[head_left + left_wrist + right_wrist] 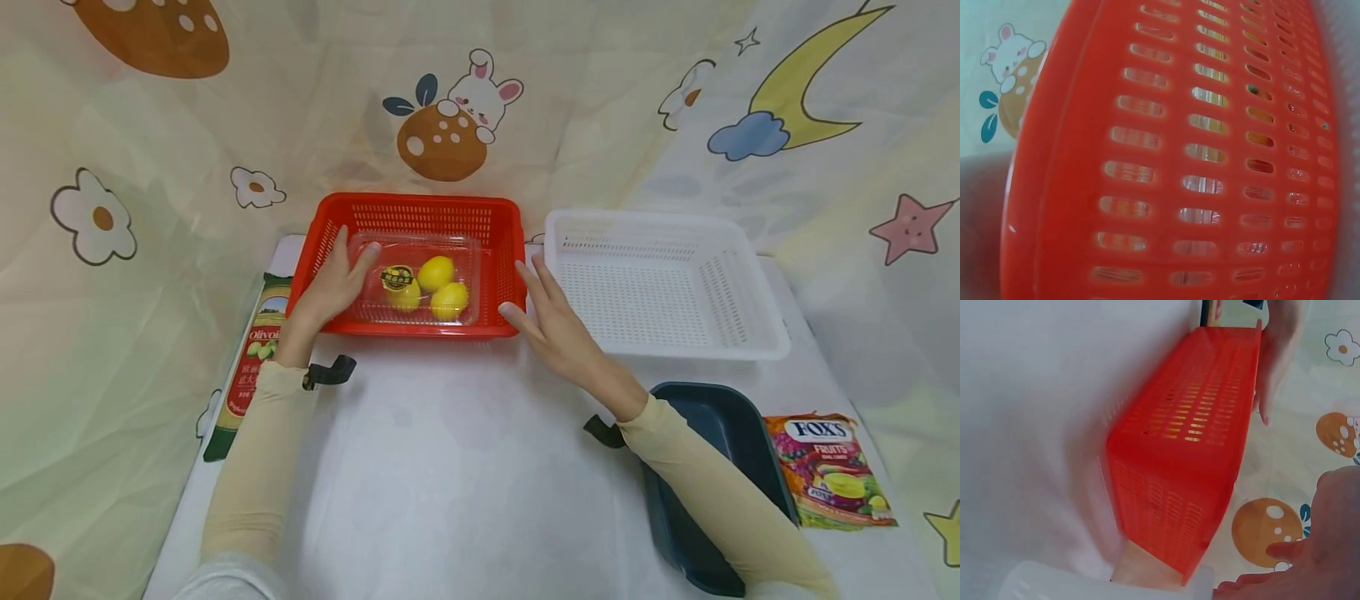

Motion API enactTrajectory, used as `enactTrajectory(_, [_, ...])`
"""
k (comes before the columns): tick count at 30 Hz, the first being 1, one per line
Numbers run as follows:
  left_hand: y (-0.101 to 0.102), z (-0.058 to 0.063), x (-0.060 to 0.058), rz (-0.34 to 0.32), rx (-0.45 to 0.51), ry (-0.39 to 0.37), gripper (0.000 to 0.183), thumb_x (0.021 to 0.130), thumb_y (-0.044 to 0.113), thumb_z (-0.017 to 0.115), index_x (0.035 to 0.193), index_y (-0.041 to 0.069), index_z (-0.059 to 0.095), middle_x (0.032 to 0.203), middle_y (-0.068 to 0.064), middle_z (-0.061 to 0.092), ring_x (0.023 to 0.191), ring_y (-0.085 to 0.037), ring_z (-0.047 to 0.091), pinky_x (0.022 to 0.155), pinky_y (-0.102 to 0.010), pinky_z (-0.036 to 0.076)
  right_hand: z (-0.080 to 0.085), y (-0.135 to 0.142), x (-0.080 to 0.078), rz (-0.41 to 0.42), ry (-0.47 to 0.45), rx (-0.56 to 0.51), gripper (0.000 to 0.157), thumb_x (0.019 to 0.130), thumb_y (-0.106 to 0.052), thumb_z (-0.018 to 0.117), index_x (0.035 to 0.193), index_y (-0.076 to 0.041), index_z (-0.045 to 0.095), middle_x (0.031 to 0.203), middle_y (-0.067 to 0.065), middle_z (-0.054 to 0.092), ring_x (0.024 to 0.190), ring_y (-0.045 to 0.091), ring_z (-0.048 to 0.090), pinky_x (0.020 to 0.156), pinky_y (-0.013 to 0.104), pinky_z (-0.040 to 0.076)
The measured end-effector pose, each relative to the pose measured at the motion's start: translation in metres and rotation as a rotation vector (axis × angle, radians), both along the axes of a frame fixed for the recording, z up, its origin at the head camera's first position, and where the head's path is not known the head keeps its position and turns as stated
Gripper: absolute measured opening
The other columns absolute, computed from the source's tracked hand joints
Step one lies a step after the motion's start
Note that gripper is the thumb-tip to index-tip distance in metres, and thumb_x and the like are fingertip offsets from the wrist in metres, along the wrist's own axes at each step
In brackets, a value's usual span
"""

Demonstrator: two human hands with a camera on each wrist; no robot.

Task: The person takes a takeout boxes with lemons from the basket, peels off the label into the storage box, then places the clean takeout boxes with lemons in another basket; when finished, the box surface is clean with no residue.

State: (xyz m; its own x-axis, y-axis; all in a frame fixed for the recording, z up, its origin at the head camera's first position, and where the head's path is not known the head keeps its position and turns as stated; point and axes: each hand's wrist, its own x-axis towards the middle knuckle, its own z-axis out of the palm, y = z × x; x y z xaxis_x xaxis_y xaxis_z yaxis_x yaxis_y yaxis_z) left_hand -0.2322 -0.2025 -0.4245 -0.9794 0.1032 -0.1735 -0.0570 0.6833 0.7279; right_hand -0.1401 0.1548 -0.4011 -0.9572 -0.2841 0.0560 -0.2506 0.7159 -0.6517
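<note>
A clear plastic box (420,247) with three lemons (450,302) and a dark label lies inside the red basket (420,201). Over the basket's left end reaches my left hand (330,287), its fingers extended and thumb at the box's left edge; whether it touches the box I cannot tell. My right hand (562,337) is at the basket's right end, fingers spread and nothing held. In the right wrist view that hand (1316,544) appears apart from the basket (1179,444). The left wrist view is mostly filled by the basket's slotted wall (1166,150).
A white basket (667,346) stands right of the red one. Nearer, a dark tray (716,417) lies partly under my right forearm, beside a FOX'S candy bag (834,475). At the left table edge lies an Olivoilà packet (251,358), partly covered by my left arm.
</note>
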Motion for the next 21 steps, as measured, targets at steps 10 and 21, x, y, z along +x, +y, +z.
enactTrajectory(10, [-0.002, 0.003, -0.004, 0.028, 0.003, -0.082, 0.109, 0.092, 0.080, 0.033, 0.159, 0.014, -0.021, 0.170, -0.021, -0.002, 0.153, -0.050, 0.013, 0.117, -0.072, 0.018, -0.005, -0.010, -0.006, -0.048, -0.049, -0.068, 0.081, 0.098, -0.065, 0.047, 0.163, -0.025, 0.017, 0.172, -0.001, 0.002, 0.157, 0.029, 0.016, 0.115, 0.063, 0.036])
enactTrajectory(21, [-0.001, -0.001, -0.012, 0.047, 0.008, -0.166, 0.113, 0.090, 0.084, 0.029, 0.158, 0.011, -0.023, 0.169, -0.025, 0.000, 0.152, -0.052, 0.015, 0.117, -0.072, 0.017, -0.011, -0.026, -0.018, -0.123, -0.054, -0.138, 0.085, 0.099, -0.065, 0.045, 0.163, -0.018, 0.015, 0.172, 0.005, 0.006, 0.157, 0.030, 0.015, 0.117, 0.057, 0.037])
